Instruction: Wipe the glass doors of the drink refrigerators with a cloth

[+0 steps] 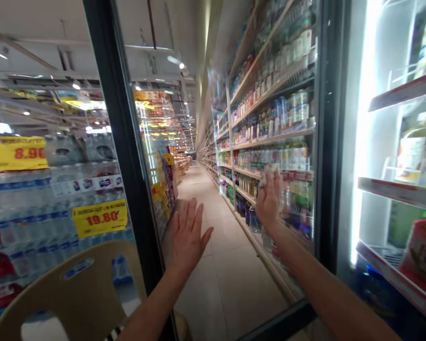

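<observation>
A tall glass door with a dark frame (pixel 128 142) stands in front of me, seen at an angle. My left hand (pixel 188 234) lies flat against the glass, its fingers stretched out and holding nothing. To the right, my right hand (pixel 269 203) presses a crumpled whitish cloth (pixel 272 169) to the pane. The cloth shows around the fingertips; that hand is a little blurred, and the glass hides or reflects whatever lies behind it. Shelves of bottles and cans (pixel 273 118) appear in or through the glass.
On the right is a lit cooler with shelves (pixel 397 188) holding bottles and a red pack (pixel 424 260). A beige plastic chair (pixel 88 279) stands at lower left, before stacked water bottles (pixel 31 208) with yellow price signs (pixel 100 219). A tiled aisle floor (pixel 213 265) shows through the pane.
</observation>
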`<state>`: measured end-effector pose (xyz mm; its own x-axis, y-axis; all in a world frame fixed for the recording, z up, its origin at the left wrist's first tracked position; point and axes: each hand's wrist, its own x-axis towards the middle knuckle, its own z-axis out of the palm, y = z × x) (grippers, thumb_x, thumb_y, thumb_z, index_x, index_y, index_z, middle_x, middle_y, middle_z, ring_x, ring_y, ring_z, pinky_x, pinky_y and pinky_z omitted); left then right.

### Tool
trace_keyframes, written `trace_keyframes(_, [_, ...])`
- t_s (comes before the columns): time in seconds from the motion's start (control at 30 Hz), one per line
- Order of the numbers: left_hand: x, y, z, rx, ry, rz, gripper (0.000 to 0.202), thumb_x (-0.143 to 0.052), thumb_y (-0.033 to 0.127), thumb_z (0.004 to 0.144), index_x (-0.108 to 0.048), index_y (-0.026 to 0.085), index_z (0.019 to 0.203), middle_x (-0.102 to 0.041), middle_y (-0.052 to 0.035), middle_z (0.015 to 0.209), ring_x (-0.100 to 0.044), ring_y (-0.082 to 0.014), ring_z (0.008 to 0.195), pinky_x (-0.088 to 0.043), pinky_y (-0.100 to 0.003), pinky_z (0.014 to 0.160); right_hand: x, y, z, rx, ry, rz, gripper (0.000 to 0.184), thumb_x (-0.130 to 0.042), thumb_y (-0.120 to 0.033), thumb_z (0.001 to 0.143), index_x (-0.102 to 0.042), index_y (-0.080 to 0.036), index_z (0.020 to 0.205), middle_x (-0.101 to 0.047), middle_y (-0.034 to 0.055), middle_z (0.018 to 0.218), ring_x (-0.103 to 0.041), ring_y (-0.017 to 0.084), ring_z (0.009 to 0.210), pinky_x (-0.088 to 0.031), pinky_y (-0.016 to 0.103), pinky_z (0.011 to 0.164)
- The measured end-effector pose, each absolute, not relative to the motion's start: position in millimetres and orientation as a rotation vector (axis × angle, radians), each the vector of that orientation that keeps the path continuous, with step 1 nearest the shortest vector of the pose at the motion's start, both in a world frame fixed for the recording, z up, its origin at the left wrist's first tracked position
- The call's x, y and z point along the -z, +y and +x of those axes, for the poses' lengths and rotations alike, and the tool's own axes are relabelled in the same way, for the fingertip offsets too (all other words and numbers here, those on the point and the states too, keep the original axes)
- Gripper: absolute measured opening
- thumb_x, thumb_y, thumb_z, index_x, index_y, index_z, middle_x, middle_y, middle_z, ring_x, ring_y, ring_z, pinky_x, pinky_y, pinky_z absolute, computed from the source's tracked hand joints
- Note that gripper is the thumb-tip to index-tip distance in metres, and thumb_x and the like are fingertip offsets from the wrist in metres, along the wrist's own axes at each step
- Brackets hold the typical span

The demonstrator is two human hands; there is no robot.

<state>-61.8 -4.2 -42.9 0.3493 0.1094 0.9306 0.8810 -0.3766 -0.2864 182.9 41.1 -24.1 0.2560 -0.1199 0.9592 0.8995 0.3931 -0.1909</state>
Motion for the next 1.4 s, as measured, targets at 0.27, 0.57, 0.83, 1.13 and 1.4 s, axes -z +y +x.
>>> trace_keyframes(0.27, [43.0,-5.0,-68.2,1.114,-0.859,-1.783,0.071,-0.054,0.030,0.085,-0.018,0.016,0.144,-0.040,-0.0147,0.141,-0.026,-0.0231,0.136,-0.021,-0.043,0.111,39.4,16.9,140.4,1.062,-1.748,-0.691,0.063,-0.041,-0.010,0.083,-0.030,-0.029,0.141,-0.040,0.0011,0.144,-0.022,0.020,0.139,-0.030,0.044,0.112])
trace_keyframes(0.57, [44.3,-9.0,-72.0,1.124,-0.849,-1.820,0.067,-0.050,0.026,0.087,-0.016,0.015,0.144,-0.041,-0.0152,0.141,-0.023,-0.0213,0.137,-0.023,-0.042,0.110,10.2,30.2,126.3,0.897,-1.378,-0.769,0.062,-0.035,-0.014,0.086,-0.019,-0.028,0.145,-0.026,0.0036,0.151,-0.016,0.025,0.141,-0.027,0.053,0.111])
trace_keyframes(0.83, [44.9,-22.4,-98.7,1.356,-0.857,-1.882,0.068,-0.046,0.018,0.086,-0.012,0.018,0.145,-0.024,-0.0147,0.150,-0.022,-0.0251,0.138,-0.027,-0.047,0.109,5.4,23.7,101.0,0.945,-1.493,-0.735,0.062,-0.037,-0.014,0.086,-0.022,-0.031,0.143,-0.034,0.0018,0.147,-0.020,0.022,0.140,-0.028,0.050,0.111])
trace_keyframes(1.13, [39.2,-49.1,-112.8,1.528,-0.852,-1.854,0.067,-0.047,0.013,0.085,-0.017,0.021,0.144,-0.021,-0.0091,0.151,-0.020,-0.0206,0.139,-0.023,-0.040,0.113,8.2,10.7,27.4,1.034,-1.801,-0.604,0.045,-0.039,-0.019,0.089,-0.044,-0.023,0.133,-0.042,-0.0003,0.142,-0.017,0.021,0.141,-0.026,0.043,0.114])
trace_keyframes(1.4, [54.4,-60.4,-118.6,1.433,-0.869,-1.918,0.066,-0.045,0.010,0.085,-0.017,0.019,0.144,-0.021,-0.0106,0.151,-0.022,-0.0201,0.138,-0.025,-0.037,0.112,105.5,-10.6,55.1,1.128,-2.115,-0.382,0.035,-0.046,-0.022,0.089,-0.054,-0.028,0.123,-0.044,-0.0034,0.141,-0.032,0.016,0.134,-0.036,0.036,0.108])
